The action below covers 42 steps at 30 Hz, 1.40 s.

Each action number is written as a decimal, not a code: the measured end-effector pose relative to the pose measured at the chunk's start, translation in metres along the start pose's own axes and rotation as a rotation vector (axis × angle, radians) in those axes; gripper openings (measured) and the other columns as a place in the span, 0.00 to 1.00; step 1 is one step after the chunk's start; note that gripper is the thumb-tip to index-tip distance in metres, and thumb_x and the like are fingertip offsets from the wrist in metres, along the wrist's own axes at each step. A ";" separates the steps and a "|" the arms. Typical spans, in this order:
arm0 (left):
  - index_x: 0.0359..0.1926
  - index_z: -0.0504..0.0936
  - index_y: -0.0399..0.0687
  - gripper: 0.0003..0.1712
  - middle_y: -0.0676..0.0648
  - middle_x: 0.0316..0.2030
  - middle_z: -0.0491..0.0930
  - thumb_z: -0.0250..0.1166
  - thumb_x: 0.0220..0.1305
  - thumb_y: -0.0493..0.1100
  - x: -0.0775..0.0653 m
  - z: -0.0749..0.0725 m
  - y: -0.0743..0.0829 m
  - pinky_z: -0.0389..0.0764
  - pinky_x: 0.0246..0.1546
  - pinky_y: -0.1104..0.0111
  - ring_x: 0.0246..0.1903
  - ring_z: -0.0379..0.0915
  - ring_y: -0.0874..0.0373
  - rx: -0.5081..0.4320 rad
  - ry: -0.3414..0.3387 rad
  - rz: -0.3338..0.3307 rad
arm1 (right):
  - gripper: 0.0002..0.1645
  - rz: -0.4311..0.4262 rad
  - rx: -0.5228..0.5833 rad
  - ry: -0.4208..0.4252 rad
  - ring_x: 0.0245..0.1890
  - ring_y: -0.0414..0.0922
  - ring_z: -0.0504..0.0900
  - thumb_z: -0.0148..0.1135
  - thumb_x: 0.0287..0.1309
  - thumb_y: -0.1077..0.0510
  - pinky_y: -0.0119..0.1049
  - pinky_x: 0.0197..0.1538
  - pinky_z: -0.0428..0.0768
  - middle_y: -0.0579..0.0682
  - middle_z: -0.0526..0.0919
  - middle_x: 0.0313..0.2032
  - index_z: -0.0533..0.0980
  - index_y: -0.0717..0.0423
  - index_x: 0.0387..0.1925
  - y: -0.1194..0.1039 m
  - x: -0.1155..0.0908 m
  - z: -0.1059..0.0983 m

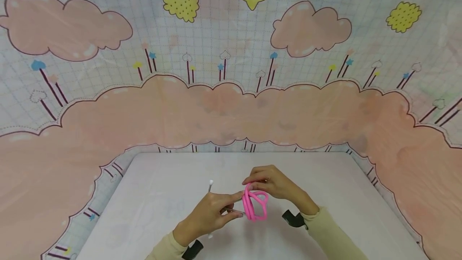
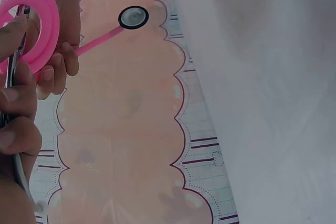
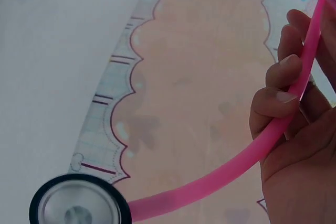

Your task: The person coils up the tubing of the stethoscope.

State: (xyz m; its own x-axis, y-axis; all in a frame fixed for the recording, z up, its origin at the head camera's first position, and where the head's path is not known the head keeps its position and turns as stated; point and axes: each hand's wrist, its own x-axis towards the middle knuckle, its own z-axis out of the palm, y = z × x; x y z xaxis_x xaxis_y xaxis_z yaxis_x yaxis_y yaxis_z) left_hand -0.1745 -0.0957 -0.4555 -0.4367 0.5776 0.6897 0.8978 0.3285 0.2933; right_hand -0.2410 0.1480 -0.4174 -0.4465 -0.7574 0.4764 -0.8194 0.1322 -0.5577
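A stethoscope with pink tubing (image 1: pixel 247 206) is held up over the table between the two hands, its tube wound into a coil. My left hand (image 1: pixel 211 212) grips the metal ear tubes (image 1: pixel 235 210) beside the coil. One white ear tip (image 1: pixel 211 182) sticks out above that hand, another below it. On the other side, my right hand (image 1: pixel 272 180) has its fingers curled round a stretch of the tube, at the top of the coil. The round chest piece (image 3: pixel 79 205), silver with a black rim, dangles from the tube's free end in the right wrist view.
A white table (image 1: pixel 155 175) lies under both hands. Behind it hangs a cloth (image 1: pixel 216 111) printed with clouds and stars. Dark wrist cameras (image 1: pixel 294 218) sit at both sleeves.
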 end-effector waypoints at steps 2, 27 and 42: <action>0.57 0.80 0.40 0.30 0.56 0.19 0.74 0.74 0.56 0.47 -0.001 0.001 0.000 0.62 0.24 0.90 0.19 0.60 0.73 -0.005 0.010 -0.022 | 0.10 0.020 0.023 0.006 0.29 0.35 0.75 0.65 0.59 0.63 0.26 0.32 0.76 0.47 0.84 0.31 0.85 0.57 0.42 0.002 0.000 0.003; 0.65 0.75 0.46 0.32 0.56 0.17 0.69 0.71 0.59 0.44 -0.003 0.005 -0.009 0.60 0.23 0.88 0.20 0.55 0.75 -0.013 0.207 -0.069 | 0.14 0.446 0.168 0.209 0.33 0.49 0.80 0.57 0.68 0.63 0.30 0.37 0.80 0.59 0.86 0.38 0.82 0.59 0.51 0.014 -0.010 0.043; 0.66 0.74 0.49 0.36 0.56 0.19 0.70 0.73 0.56 0.39 -0.007 0.007 -0.017 0.60 0.20 0.85 0.20 0.55 0.74 0.007 0.267 -0.261 | 0.11 0.524 0.121 0.192 0.22 0.37 0.74 0.58 0.68 0.60 0.29 0.25 0.78 0.50 0.78 0.28 0.79 0.61 0.48 0.009 -0.020 0.049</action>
State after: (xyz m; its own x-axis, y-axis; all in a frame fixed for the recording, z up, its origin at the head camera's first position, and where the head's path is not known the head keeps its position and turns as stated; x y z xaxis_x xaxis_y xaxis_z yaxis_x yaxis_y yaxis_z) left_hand -0.1869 -0.0996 -0.4701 -0.6194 0.2592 0.7410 0.7577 0.4446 0.4778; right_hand -0.2212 0.1331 -0.4654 -0.8487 -0.4790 0.2243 -0.4293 0.3760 -0.8211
